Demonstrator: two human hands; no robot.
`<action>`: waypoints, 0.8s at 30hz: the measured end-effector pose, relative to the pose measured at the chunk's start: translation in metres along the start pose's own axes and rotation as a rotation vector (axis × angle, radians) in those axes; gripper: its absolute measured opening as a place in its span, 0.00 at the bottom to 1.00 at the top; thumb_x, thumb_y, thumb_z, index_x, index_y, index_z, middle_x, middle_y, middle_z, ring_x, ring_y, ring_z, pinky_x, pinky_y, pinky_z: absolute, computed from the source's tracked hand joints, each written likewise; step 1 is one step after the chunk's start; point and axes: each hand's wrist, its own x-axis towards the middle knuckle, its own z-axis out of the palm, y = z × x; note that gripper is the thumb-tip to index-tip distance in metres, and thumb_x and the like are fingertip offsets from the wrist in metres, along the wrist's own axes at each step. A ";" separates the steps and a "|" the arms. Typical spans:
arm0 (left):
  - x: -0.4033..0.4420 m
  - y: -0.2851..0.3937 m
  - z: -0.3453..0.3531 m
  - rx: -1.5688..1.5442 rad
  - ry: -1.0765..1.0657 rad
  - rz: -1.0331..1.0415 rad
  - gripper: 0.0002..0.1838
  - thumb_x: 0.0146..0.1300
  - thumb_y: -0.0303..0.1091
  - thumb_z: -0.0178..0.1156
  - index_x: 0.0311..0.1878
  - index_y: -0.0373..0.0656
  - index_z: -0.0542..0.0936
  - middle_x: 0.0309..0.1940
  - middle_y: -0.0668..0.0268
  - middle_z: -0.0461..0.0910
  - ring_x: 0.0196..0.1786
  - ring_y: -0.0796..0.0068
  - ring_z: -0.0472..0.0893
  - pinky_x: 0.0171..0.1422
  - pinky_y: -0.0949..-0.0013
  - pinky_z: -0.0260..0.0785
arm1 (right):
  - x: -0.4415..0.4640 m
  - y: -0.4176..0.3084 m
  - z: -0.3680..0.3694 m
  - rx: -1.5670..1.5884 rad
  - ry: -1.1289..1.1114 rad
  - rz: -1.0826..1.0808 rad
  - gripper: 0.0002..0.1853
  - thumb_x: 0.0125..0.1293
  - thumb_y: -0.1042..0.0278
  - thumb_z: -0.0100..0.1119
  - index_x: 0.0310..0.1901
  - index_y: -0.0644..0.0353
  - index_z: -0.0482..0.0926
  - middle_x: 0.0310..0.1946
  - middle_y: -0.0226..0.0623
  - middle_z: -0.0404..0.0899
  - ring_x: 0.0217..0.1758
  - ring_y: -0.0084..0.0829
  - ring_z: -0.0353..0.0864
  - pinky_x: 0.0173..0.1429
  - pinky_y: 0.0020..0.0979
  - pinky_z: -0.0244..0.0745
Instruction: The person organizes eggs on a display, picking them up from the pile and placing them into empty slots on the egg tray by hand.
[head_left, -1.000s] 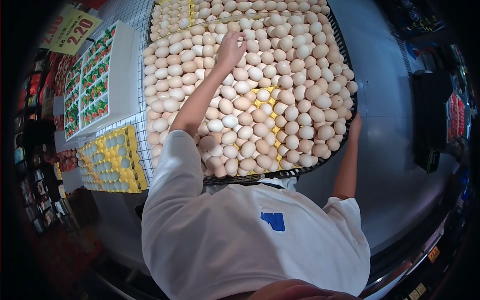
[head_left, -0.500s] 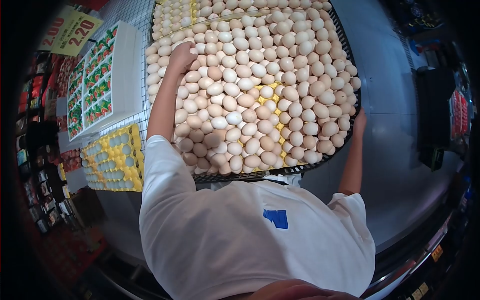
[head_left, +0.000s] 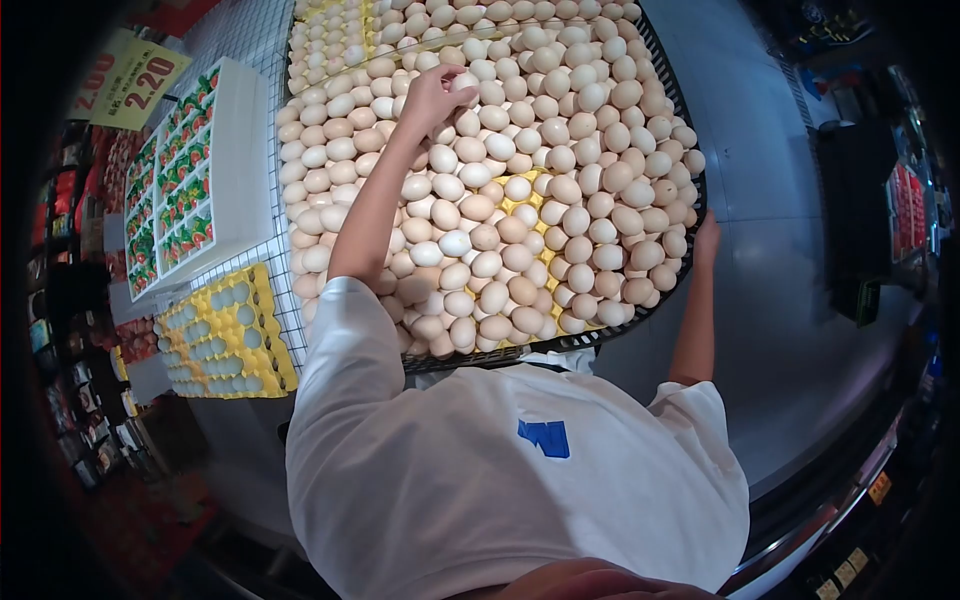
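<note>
My left hand (head_left: 438, 100) is over the upper middle of a large heap of eggs. Its thumb and fingers are closed around a pale egg (head_left: 464, 84), partly covered by the fingertips. Brown and cream eggs (head_left: 485, 237) lie piled beneath and around this hand. They fill a black slatted basket (head_left: 655, 312), and parts of a yellow egg tray (head_left: 548, 240) show between them. At the basket's right side, my right hand (head_left: 708, 240) is against the outer rim. Its fingers are mostly hidden there, so their grip does not show.
Left of the basket stands a white box (head_left: 235, 165) of packs with red and green pictures. Nearer me is a yellow tray (head_left: 270, 315) of pale bluish eggs. Yellow price signs (head_left: 140, 85) hang at upper left. A clear divider (head_left: 430, 42) crosses the eggs at the far end.
My left hand has moved right across the heap, from the left side to the upper middle, with its fingers closed on an egg. My right hand stays by the basket's rim. The view has shifted slightly.
</note>
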 end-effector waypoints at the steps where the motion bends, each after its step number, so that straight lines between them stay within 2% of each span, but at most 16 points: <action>1: 0.003 0.003 0.023 -0.143 -0.034 0.009 0.26 0.51 0.41 0.71 0.52 0.37 0.79 0.42 0.59 0.82 0.43 0.73 0.82 0.47 0.71 0.76 | 0.004 0.005 0.002 0.011 0.037 -0.019 0.29 0.73 0.52 0.39 0.47 0.78 0.74 0.43 0.58 0.79 0.45 0.47 0.75 0.54 0.41 0.66; 2: 0.001 0.016 0.042 -0.183 -0.047 0.034 0.26 0.52 0.40 0.71 0.53 0.38 0.78 0.43 0.60 0.82 0.43 0.74 0.82 0.48 0.71 0.76 | 0.004 0.006 0.002 0.052 0.020 -0.042 0.29 0.73 0.52 0.39 0.45 0.79 0.74 0.40 0.57 0.79 0.42 0.44 0.75 0.52 0.41 0.67; 5: -0.002 0.036 0.094 -0.288 -0.081 0.089 0.24 0.54 0.38 0.70 0.53 0.38 0.78 0.45 0.60 0.82 0.44 0.74 0.82 0.50 0.73 0.76 | 0.010 0.012 0.000 0.012 -0.031 0.005 0.29 0.73 0.52 0.39 0.46 0.78 0.74 0.40 0.56 0.79 0.42 0.43 0.74 0.52 0.40 0.66; 6: -0.001 0.035 0.112 -0.307 -0.069 0.112 0.24 0.55 0.37 0.70 0.53 0.38 0.78 0.45 0.60 0.81 0.44 0.74 0.82 0.50 0.73 0.76 | 0.014 0.015 -0.001 -0.013 -0.053 0.052 0.29 0.73 0.52 0.38 0.49 0.78 0.73 0.42 0.56 0.79 0.45 0.43 0.75 0.54 0.39 0.66; 8: 0.001 0.037 0.137 -0.302 -0.037 0.126 0.23 0.55 0.35 0.70 0.52 0.37 0.77 0.45 0.60 0.81 0.43 0.74 0.82 0.49 0.72 0.77 | 0.014 0.019 0.001 0.000 -0.022 -0.009 0.29 0.73 0.52 0.38 0.49 0.78 0.73 0.43 0.57 0.79 0.46 0.44 0.75 0.55 0.39 0.66; 10: -0.003 0.043 0.147 -0.258 0.007 0.167 0.22 0.55 0.35 0.69 0.52 0.37 0.77 0.45 0.60 0.81 0.43 0.74 0.82 0.49 0.72 0.77 | 0.007 0.012 0.002 0.015 0.008 -0.062 0.29 0.73 0.51 0.38 0.50 0.78 0.73 0.44 0.58 0.79 0.48 0.45 0.76 0.56 0.40 0.66; 13: -0.007 0.046 0.155 -0.182 0.119 0.280 0.21 0.54 0.34 0.69 0.50 0.36 0.77 0.42 0.59 0.78 0.40 0.71 0.81 0.45 0.70 0.76 | 0.004 0.009 -0.001 0.014 -0.036 0.012 0.29 0.73 0.51 0.37 0.52 0.77 0.72 0.48 0.58 0.78 0.52 0.47 0.76 0.59 0.39 0.65; 15: -0.010 0.045 0.157 -0.163 0.128 0.248 0.21 0.53 0.37 0.68 0.48 0.38 0.77 0.44 0.56 0.76 0.44 0.58 0.78 0.50 0.62 0.72 | 0.004 0.012 0.000 0.016 -0.013 -0.058 0.32 0.73 0.46 0.37 0.53 0.76 0.72 0.43 0.51 0.78 0.46 0.36 0.73 0.55 0.37 0.66; 18: -0.010 0.045 0.158 -0.093 0.149 0.277 0.21 0.54 0.37 0.68 0.49 0.39 0.76 0.47 0.56 0.74 0.49 0.56 0.76 0.53 0.60 0.71 | 0.007 0.011 0.002 0.032 -0.014 0.008 0.33 0.72 0.45 0.37 0.57 0.74 0.71 0.47 0.52 0.78 0.49 0.38 0.74 0.57 0.37 0.65; 24: -0.015 0.047 0.159 -0.046 0.143 0.257 0.25 0.53 0.38 0.68 0.52 0.41 0.73 0.49 0.55 0.72 0.51 0.53 0.75 0.55 0.57 0.70 | 0.007 0.012 0.001 0.058 -0.027 0.015 0.34 0.71 0.43 0.38 0.56 0.74 0.71 0.46 0.49 0.78 0.48 0.37 0.74 0.56 0.37 0.65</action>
